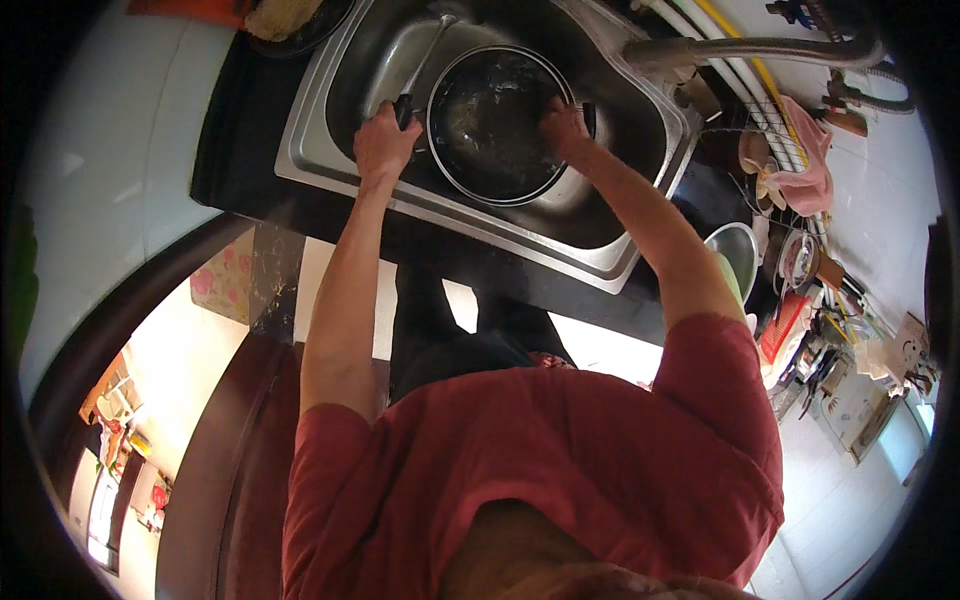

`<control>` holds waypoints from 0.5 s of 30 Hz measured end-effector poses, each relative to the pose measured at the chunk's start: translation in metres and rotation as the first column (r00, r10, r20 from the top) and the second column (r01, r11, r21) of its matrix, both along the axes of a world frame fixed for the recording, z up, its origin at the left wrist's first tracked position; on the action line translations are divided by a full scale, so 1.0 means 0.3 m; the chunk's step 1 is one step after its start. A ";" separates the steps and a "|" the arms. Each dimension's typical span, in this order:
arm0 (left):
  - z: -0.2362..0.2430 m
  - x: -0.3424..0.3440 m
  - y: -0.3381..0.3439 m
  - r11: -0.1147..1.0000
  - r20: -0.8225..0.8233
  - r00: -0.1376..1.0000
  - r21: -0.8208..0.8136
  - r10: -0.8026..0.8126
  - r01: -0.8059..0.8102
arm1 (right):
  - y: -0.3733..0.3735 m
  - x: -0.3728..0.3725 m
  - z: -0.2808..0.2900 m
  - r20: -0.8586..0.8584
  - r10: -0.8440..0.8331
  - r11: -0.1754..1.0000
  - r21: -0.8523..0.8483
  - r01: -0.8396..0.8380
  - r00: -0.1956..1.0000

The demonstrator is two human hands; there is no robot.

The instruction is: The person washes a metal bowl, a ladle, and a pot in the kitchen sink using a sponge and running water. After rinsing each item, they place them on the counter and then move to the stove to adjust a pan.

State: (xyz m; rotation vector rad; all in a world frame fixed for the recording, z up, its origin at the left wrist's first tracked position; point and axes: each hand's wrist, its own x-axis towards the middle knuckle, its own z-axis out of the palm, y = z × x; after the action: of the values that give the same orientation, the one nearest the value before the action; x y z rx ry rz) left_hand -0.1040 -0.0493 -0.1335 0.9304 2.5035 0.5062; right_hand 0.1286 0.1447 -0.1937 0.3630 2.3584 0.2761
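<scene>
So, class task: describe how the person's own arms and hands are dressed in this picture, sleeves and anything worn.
Both arms are bare from the short sleeves down. The shirt is red, its sleeves ending above the elbows. The left hand and right hand wear no gloves. No watch, bracelet or ring can be made out at this size.

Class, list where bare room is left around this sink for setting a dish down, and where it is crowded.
Bare: dark counter left of the steel sink. Crowded: the basin, filled by the round black pan, and the right side with the wire rack.
</scene>
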 end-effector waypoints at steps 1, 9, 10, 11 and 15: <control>0.011 0.002 -0.002 1.000 0.010 1.000 -0.004 0.003 -0.003 | -0.018 0.029 -0.034 -0.017 -0.045 0.999 -0.018 0.045 0.999; 0.027 0.009 0.004 1.000 -0.019 1.000 -0.012 -0.012 0.012 | -0.131 0.012 -0.028 0.047 -0.083 0.897 -0.431 0.095 0.995; 0.024 0.007 0.000 1.000 -0.010 1.000 -0.013 -0.012 0.012 | -0.124 -0.010 0.002 -0.018 -0.070 0.881 -0.471 0.053 0.997; 0.020 0.005 -0.013 1.000 -0.001 1.000 -0.018 -0.003 0.003 | -0.112 -0.055 0.096 -0.201 -0.111 0.866 -0.499 -0.005 0.973; 0.022 0.010 -0.005 0.999 -0.011 0.999 -0.007 -0.034 0.034 | 0.032 -0.177 0.047 -0.646 0.032 0.910 -0.297 -0.289 0.763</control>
State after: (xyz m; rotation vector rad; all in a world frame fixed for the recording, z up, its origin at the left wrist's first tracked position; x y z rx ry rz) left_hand -0.1010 -0.0508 -0.1270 0.9745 2.4934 0.4832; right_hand 0.0754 0.1544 -0.1797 0.0471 3.0378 -0.2861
